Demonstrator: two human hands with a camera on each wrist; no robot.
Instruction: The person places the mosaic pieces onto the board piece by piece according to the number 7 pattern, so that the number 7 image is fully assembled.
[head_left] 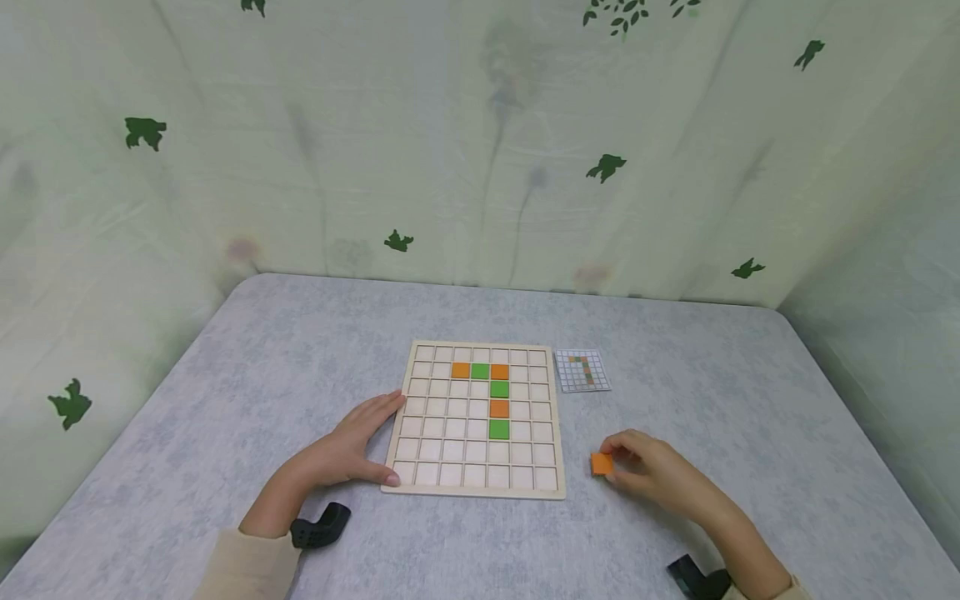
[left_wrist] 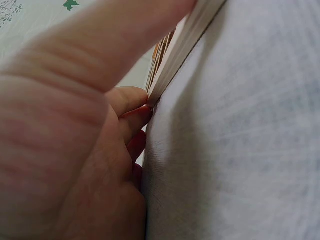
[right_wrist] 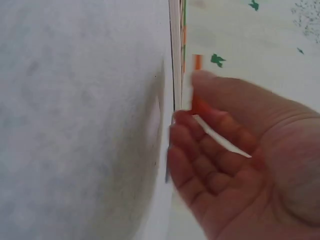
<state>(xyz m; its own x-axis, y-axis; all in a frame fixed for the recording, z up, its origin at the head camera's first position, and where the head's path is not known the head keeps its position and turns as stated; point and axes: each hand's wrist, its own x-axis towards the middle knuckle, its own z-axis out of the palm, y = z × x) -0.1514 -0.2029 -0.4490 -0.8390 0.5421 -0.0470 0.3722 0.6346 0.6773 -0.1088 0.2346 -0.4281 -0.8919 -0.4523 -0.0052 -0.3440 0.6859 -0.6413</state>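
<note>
A wooden grid board [head_left: 442, 483] lies on the table, with several orange and green square tiles set in its cells. They make a short row near the top and a column running down from the row's right end. My left hand [head_left: 352, 446] rests at the board's left edge, thumb at the lower corner and fingers spread along the side. To the right of the board, my right hand [head_left: 648, 467] pinches an orange tile [head_left: 601, 464] between thumb and fingers. In the right wrist view the orange tile [right_wrist: 197, 62] shows edge-on, held up beside the thumb.
A small pattern card [head_left: 583, 371] with a printed grid and coloured squares lies just right of the board. The grey-blue table [head_left: 300, 350] runs back to a pale curtain [head_left: 450, 167] with green leaf shapes. Black straps with devices are on both wrists.
</note>
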